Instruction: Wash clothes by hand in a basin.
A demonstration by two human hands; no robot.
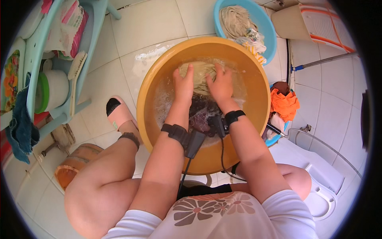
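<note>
A large yellow plastic basin (167, 56) stands between my knees, holding soapy water. My left hand (183, 85) grips the left side of a wet beige cloth (199, 73) near the far part of the basin. My right hand (221, 85) holds the same cloth from the right, with its thumb towards the middle. Both hands' lower fingers are partly hidden by the cloth and water. Nearer to me, a dark garment (201, 119) with light lettering lies in the suds, partly behind my forearms.
Beyond the basin is a blue tub (219, 6) with beige and patterned clothes. Orange cloth (285, 100) fills another tub at right, near a hose (325, 143) and toilet (322, 206). A turquoise rack (98, 27) with a scrubbing brush (74, 80) stands left. Cables (222, 152) trail from my wrist devices.
</note>
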